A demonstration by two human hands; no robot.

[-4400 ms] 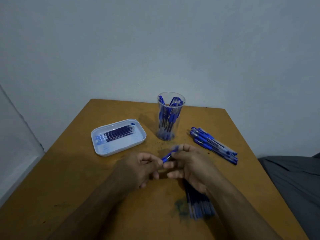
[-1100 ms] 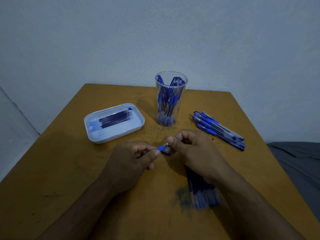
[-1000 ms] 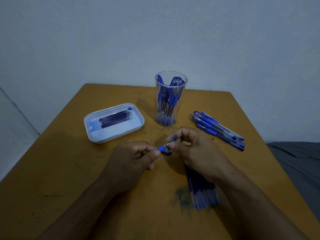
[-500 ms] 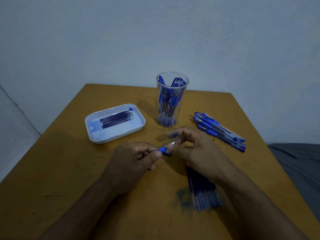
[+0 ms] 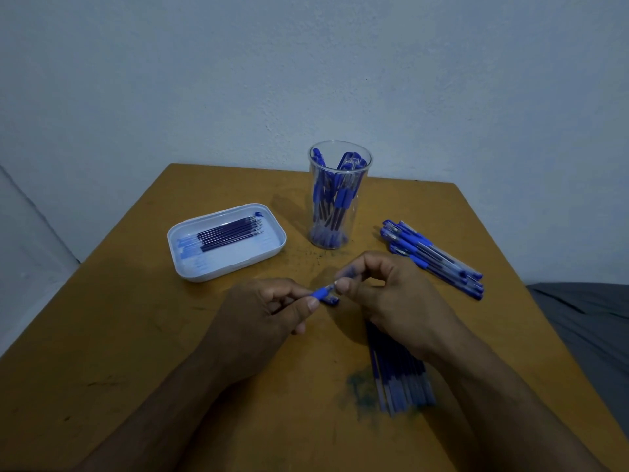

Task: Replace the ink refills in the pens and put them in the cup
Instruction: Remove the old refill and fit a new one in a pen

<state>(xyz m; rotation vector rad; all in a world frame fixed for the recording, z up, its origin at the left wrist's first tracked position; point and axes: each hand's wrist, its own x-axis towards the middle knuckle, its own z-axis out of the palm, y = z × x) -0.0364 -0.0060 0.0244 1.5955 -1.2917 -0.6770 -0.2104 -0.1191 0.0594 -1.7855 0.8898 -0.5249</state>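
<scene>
My left hand (image 5: pixel 262 315) grips a blue pen (image 5: pixel 320 293) by its rubber grip section over the middle of the table. My right hand (image 5: pixel 391 294) pinches the pen's tip end between thumb and forefinger. A small blue piece (image 5: pixel 331 300) lies on the table just under the pen. Behind the hands stands a clear cup (image 5: pixel 335 195) with several blue pens upright in it. A white tray (image 5: pixel 190 267) at the left holds several dark refills (image 5: pixel 228 233).
Several capped blue pens (image 5: pixel 432 258) lie in a pile at the right of the wooden table (image 5: pixel 119 335). A second bundle of refills (image 5: pixel 398 373) lies partly under my right forearm, beside a blue ink stain (image 5: pixel 360 390). A grey cloth (image 5: pixel 585 321) lies off the table's right edge.
The hands stay together on the pen; my right fingers have shifted from the pen's end to pinch its tip. The view has tilted slightly.
</scene>
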